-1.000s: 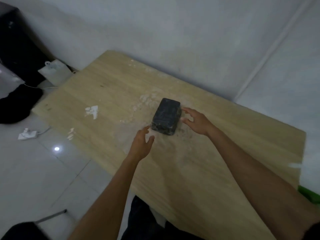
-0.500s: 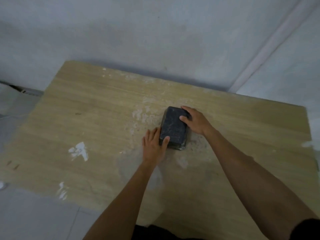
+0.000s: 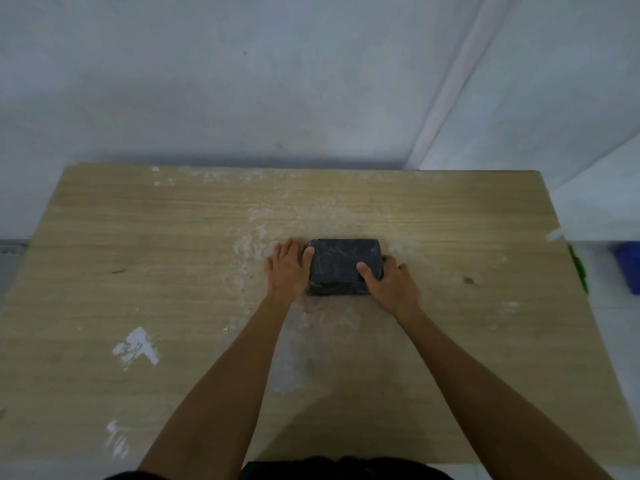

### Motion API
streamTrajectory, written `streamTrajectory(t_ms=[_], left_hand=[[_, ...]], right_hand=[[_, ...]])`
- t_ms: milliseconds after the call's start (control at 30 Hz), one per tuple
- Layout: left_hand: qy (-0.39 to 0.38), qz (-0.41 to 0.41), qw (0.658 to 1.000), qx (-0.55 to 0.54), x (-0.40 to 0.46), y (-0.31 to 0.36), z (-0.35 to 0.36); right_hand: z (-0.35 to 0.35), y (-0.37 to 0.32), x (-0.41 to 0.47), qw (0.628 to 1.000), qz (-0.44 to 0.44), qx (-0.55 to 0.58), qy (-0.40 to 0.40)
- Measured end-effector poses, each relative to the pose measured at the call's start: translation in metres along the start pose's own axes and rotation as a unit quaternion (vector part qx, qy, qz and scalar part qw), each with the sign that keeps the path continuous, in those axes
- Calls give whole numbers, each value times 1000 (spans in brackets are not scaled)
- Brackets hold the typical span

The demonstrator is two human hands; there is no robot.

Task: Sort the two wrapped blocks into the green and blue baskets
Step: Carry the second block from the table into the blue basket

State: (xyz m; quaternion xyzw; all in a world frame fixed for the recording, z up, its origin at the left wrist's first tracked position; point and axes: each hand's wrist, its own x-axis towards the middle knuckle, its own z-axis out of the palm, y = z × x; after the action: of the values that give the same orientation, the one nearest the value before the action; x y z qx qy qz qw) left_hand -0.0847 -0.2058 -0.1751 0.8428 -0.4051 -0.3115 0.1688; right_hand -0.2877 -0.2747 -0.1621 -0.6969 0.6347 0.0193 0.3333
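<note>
A block wrapped in dark plastic lies flat on the wooden table, near its middle. My left hand clasps the block's left end, thumb on top. My right hand grips its right end, thumb on the top face too. The block rests on the table. Only one wrapped block is in view. A corner of the blue basket shows on the floor at the far right, and a strip of the green basket peeks out past the table's right edge.
White powdery smears and paint patches mark the tabletop. A pale wall runs close behind the table's far edge. Tiled floor shows to the left and right of the table.
The view has swung round so that the table sits square in front. Both hands went from hovering beside the block to closing on its two ends.
</note>
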Motion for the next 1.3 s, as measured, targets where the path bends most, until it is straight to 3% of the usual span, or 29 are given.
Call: streamTrajectory(t_ms=[167,233,333,600,767,967,1133,1300], left_hand=[[-42,32,999,9,-5,3,0],[-45,43,997,-46,-6,8,-5],[-26,68,983,-171,-11,17,-18],[-3,86,964,-250,-24,19,-27],[-25,52,930,-363,-33,18,-27],[35,9,910,-412,-46,19,-23],[43,-1,906,-421,-58,9,-15],[4,-47,921,-388,-62,2,-9]], right_hand=[[-17,4,19,997,5,63,-52],[-22,2,24,994,-17,82,-66],[-30,-1,24,987,-52,154,-5],[-37,7,8,959,-120,256,20],[-44,7,-1,946,-82,313,1],[-38,13,-14,954,-94,283,39],[-32,22,-22,949,-109,292,39],[-23,33,-23,949,-51,311,-24]])
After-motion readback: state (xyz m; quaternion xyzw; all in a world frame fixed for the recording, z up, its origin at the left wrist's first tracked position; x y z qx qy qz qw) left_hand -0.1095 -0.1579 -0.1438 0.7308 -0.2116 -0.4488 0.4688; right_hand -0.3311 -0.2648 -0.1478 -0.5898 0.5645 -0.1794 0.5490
